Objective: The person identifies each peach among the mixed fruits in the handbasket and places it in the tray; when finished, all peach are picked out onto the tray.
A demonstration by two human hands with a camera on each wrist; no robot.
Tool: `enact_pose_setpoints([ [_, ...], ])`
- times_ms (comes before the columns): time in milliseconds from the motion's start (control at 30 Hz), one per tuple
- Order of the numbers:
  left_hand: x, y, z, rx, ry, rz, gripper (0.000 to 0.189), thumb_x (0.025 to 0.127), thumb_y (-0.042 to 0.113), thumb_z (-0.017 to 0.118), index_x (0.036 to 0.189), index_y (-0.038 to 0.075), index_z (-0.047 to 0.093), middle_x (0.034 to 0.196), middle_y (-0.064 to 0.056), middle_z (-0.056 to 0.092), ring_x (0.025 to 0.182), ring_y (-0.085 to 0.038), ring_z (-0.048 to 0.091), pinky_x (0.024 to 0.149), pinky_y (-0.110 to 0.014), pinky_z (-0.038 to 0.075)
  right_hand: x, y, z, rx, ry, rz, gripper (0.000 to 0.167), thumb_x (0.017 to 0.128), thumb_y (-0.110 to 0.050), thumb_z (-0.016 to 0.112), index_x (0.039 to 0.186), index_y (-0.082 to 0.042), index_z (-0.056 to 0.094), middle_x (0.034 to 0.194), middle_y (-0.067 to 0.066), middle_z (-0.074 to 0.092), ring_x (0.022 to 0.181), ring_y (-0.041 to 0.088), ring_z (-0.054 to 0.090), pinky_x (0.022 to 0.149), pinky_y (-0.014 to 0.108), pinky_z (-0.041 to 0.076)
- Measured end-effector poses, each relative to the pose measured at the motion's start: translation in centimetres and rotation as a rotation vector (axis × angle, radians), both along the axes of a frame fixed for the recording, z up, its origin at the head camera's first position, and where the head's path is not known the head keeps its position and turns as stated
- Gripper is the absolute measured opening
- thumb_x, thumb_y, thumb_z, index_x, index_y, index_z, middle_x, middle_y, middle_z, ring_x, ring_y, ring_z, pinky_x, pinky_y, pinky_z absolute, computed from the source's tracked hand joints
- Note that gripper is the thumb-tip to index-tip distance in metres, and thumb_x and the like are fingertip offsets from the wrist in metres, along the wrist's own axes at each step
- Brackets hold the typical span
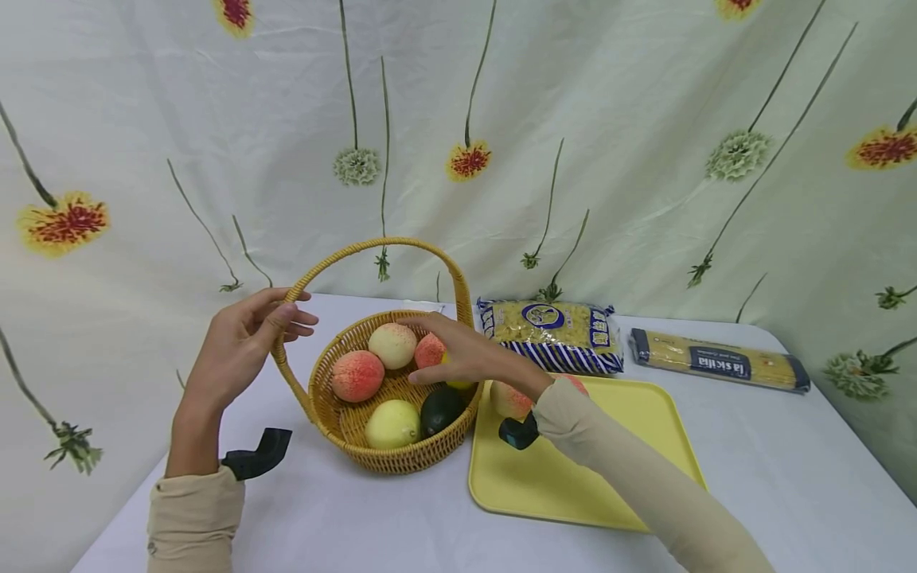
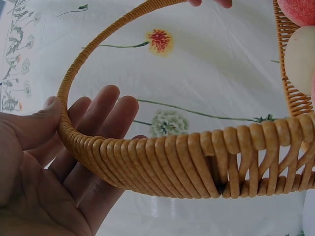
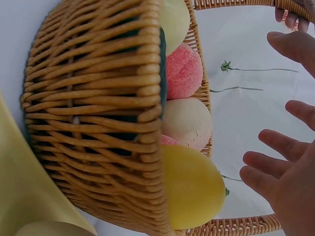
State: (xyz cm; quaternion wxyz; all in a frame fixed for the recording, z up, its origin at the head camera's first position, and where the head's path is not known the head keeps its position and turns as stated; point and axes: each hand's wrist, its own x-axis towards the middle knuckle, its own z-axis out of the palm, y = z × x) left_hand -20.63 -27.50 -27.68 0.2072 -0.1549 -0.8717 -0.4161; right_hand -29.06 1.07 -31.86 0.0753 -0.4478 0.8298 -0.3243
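Note:
A woven basket (image 1: 398,459) with a tall arched handle (image 1: 390,242) stands on the table. My left hand (image 1: 239,346) holds the handle's left side, thumb on one side and fingers behind it, as the left wrist view shows. Over the basket's right side is my right hand (image 1: 458,350), fingers spread and nothing in it. Inside lie a pink peach (image 1: 357,376), a pale peach (image 1: 392,345), a pale yellow-green fruit (image 1: 393,424), a dark green avocado-like fruit (image 1: 440,410) and a yellow fruit (image 3: 193,187). Another pink peach (image 1: 429,350) is partly hidden by the right hand.
Right of the basket lies a yellow tray (image 1: 566,493), with a peach (image 1: 509,399) and another pink fruit (image 1: 575,384) partly behind the right arm. Behind it are a bag of pasta (image 1: 559,330) and a long spaghetti pack (image 1: 716,360). A flowered cloth (image 1: 616,95) hangs behind the table.

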Motion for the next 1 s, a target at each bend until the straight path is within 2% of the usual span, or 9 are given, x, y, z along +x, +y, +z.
enact_pose_setpoints([
  [267, -0.1, 0.0, 0.0, -0.001, 0.001, -0.002, 0.028, 0.101, 0.019, 0.050, 0.122, 0.002, 0.059, 0.096, -0.004, 0.072, 0.083, -0.001, 0.067, 0.069, -0.016, 0.055, -1.5, -1.1, 0.8, 0.031, 0.000, -0.002, 0.075, 0.087, -0.031, 0.070, 0.149, -0.014, 0.032, 0.153, 0.006, 0.033, 0.140, 0.022, 0.031, 0.113, 0.043, 0.031],
  [467, -0.1, 0.0, 0.0, -0.001, 0.008, -0.008, 0.028, 0.100, 0.018, 0.050, 0.122, 0.002, 0.059, 0.096, -0.004, 0.072, 0.083, 0.000, 0.067, 0.070, -0.016, 0.055, -3.1, -1.5, 0.7, 0.040, -0.050, -0.034, 0.076, 0.087, -0.023, 0.071, 0.149, -0.011, 0.030, 0.152, 0.011, 0.032, 0.140, 0.027, 0.031, 0.111, 0.044, 0.034],
  [767, -0.1, -0.1, 0.0, -0.005, 0.010, -0.009, 0.028, 0.100, 0.018, 0.051, 0.122, 0.002, 0.059, 0.096, -0.002, 0.072, 0.083, -0.001, 0.067, 0.070, -0.015, 0.055, -4.7, -1.7, 0.6, 0.094, -0.105, -0.110, 0.074, 0.089, -0.028, 0.069, 0.150, -0.013, 0.029, 0.151, 0.015, 0.034, 0.138, 0.030, 0.034, 0.109, 0.046, 0.036],
  [1000, -0.2, 0.0, 0.0, 0.000, 0.013, -0.011, 0.028, 0.100, 0.018, 0.051, 0.122, 0.002, 0.059, 0.096, -0.003, 0.072, 0.083, -0.002, 0.068, 0.070, -0.016, 0.055, -5.3, -2.1, 0.3, 0.158, -0.145, -0.119, 0.074, 0.090, -0.030, 0.067, 0.150, -0.011, 0.028, 0.149, 0.018, 0.036, 0.136, 0.032, 0.037, 0.107, 0.046, 0.038],
])
